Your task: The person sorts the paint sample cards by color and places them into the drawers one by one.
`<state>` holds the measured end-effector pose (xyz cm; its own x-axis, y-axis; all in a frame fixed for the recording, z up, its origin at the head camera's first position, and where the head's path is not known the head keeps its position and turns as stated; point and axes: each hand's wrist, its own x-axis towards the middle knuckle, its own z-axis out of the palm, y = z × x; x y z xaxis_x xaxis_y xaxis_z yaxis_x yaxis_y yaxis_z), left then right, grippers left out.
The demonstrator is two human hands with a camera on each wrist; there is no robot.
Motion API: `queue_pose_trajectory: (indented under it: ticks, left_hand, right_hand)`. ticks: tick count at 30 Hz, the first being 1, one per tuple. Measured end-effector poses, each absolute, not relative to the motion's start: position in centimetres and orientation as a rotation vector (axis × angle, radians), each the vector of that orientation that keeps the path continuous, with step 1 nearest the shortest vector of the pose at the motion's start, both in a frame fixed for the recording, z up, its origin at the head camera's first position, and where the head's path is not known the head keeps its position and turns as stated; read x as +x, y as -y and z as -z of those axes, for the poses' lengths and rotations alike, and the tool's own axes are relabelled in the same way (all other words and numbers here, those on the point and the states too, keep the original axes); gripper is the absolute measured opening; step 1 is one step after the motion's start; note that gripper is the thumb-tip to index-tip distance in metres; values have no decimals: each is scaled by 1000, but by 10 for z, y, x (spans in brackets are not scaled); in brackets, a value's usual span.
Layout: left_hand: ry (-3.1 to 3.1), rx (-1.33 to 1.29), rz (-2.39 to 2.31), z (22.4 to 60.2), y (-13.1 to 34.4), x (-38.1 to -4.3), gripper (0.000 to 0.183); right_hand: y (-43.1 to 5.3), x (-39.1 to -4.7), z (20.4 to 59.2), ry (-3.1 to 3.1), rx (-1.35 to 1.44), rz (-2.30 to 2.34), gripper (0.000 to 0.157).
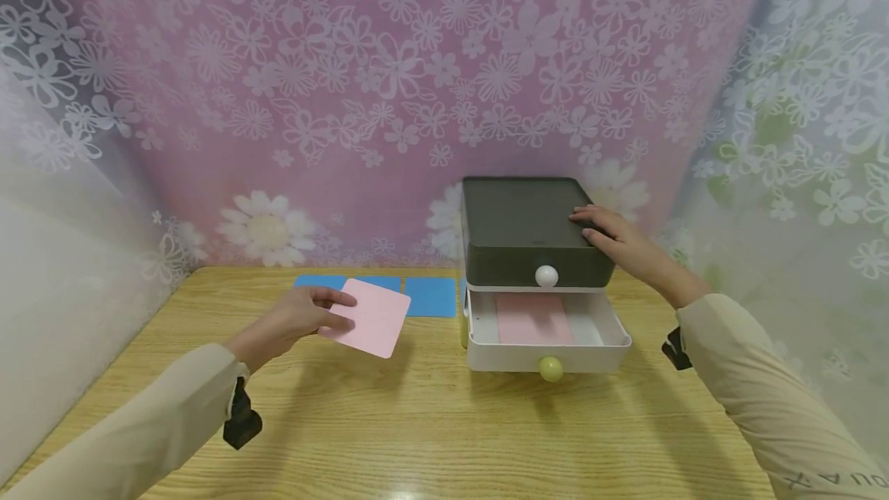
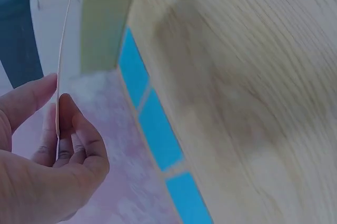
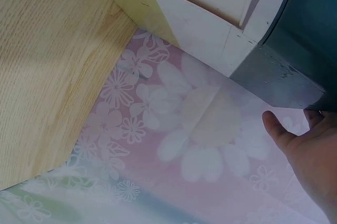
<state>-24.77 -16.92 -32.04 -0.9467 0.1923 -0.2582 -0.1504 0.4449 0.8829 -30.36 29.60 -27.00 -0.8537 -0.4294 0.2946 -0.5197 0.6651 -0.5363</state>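
Note:
A thin pink square card (image 1: 375, 319) is pinched between the thumb and fingers of my left hand (image 1: 299, 319), held above the table. The left wrist view shows this pink card (image 2: 62, 39) nearly edge-on. My right hand (image 1: 618, 241) rests on the right edge of the dark top of a small drawer unit (image 1: 521, 211), fingers loosely extended. Below that top section, a white drawer (image 1: 507, 357) with a yellow-green knob (image 1: 551, 369) is pulled out. Inside it lies another pink card (image 1: 533, 319). In the right wrist view the right hand (image 3: 316, 150) is beside the unit's dark section.
Blue square cards lie in a row along the table's back edge, one blue card (image 1: 430, 298) nearest the drawer unit. A white knob (image 1: 546, 276) sits on the dark top drawer. Flowered cloth (image 1: 389, 99) hangs behind the wooden table (image 1: 417, 430).

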Motion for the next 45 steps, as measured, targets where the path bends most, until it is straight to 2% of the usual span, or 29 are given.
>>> queue_pose_trajectory:
  ticks: [13, 24, 32, 45]
  left_hand:
    - [-2222, 124, -1562, 286, 87, -230, 33]
    - [-1987, 225, -1642, 288, 25, -222, 28]
    - [-1883, 143, -1748, 293, -12, -227, 26]
    - [-2008, 19, -1757, 304, -48, -242, 33]
  right_hand:
    - [-295, -304, 270, 2717, 797, -943, 40]
    - [-296, -304, 271, 2712, 797, -930, 39]
    - [-295, -305, 272, 2723, 788, -913, 40]
    - [-296, -304, 270, 2723, 777, -928, 39]
